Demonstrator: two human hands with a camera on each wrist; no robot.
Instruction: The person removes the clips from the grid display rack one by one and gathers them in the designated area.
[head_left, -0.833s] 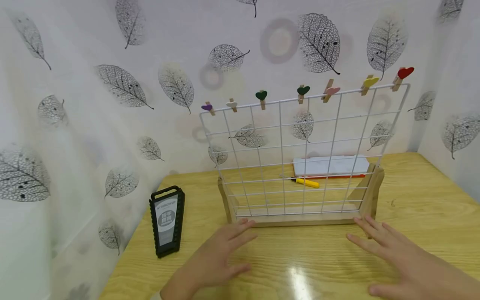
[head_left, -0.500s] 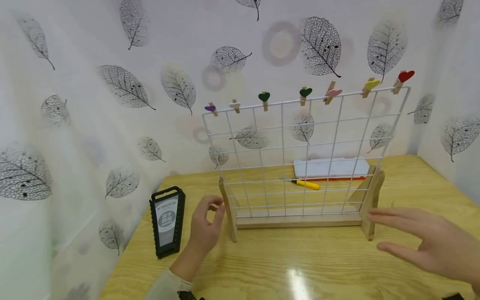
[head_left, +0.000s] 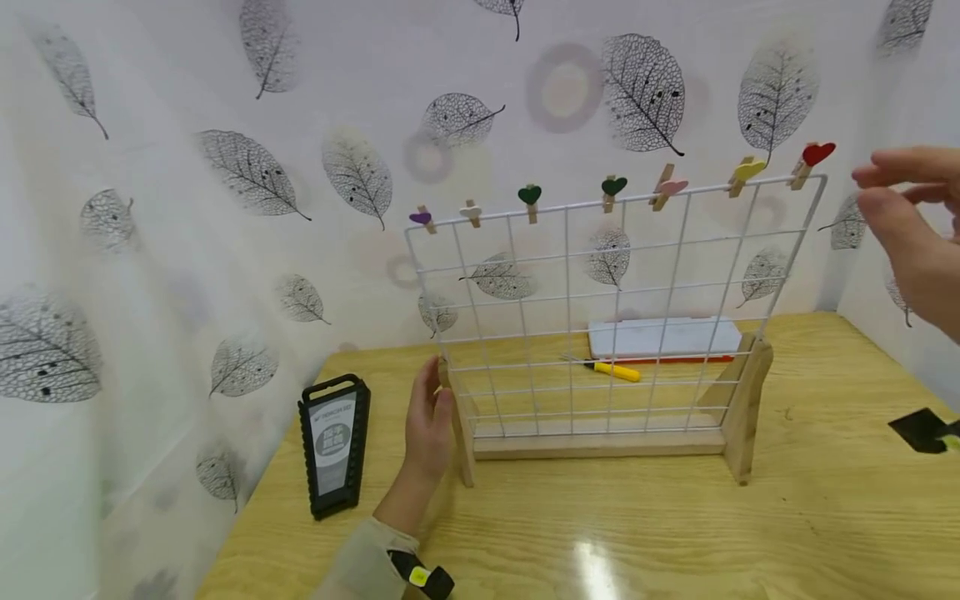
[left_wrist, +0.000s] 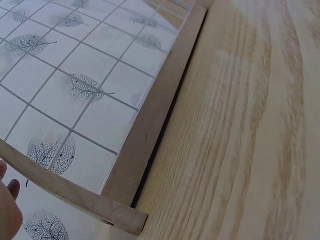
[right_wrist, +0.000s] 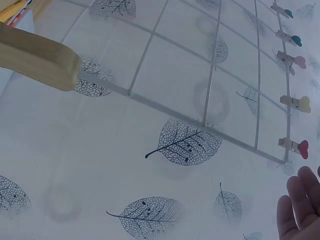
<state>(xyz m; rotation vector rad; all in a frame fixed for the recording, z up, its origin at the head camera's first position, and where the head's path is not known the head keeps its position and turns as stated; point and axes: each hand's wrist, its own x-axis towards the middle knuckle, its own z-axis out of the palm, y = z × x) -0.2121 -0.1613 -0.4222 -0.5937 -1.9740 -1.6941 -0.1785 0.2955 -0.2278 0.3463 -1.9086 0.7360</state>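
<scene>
A white wire grid (head_left: 567, 333) stands upright on a wooden base with two legs. Along its top wire sit several clothespins with coloured hearts, from a purple-heart clothespin (head_left: 422, 218) at left to a red-heart clothespin (head_left: 812, 162) at right. My left hand (head_left: 429, 429) grips the rack's left wooden leg (head_left: 462, 442), its thumb on the near side; the left wrist view shows only part of that hand at its lower left edge. Raised beyond the grid's top right corner, my right hand (head_left: 918, 221) is near the red-heart clothespin with fingers loosely bent and nothing held.
A black bit case (head_left: 334, 446) with a grey label lies left of the rack. Behind the grid are a yellow-handled tool (head_left: 617, 372) and a white flat case (head_left: 663, 338) with a red edge. Leaf-patterned cloth (head_left: 187, 267) covers the walls around the wooden table (head_left: 660, 533).
My left hand has moved from in front of the base to the left leg and taken hold of it. My right hand has risen from the right leg to beside the grid's top right corner.
</scene>
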